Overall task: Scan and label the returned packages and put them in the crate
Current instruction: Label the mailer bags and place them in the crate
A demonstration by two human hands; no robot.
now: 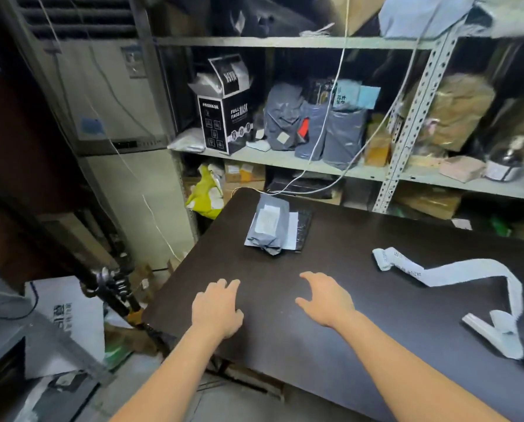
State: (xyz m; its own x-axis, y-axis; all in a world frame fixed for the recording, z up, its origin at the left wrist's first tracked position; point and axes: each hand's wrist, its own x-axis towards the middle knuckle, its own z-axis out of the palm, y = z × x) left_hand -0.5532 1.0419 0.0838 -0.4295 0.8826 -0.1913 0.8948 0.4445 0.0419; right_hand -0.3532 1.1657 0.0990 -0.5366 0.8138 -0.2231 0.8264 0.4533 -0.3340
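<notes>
A grey plastic mailer package (268, 228) with a white label lies on the dark table (330, 324), on top of a flat black package (304, 229) and a white sheet. My left hand (216, 307) hovers over the table's near left part, fingers relaxed, holding nothing. My right hand (326, 296) is beside it, fingers loosely spread and empty. Both hands are short of the grey package. A long strip of white labels (455, 275) curls across the table's right side. No crate is in view.
A metal shelf rack (288, 164) behind the table holds grey mailer bags (315, 129), a black mask box (224, 117) and cartons. A white cable (327, 123) hangs down to the table. A black stand (111, 287) and boxes stand on the floor at left.
</notes>
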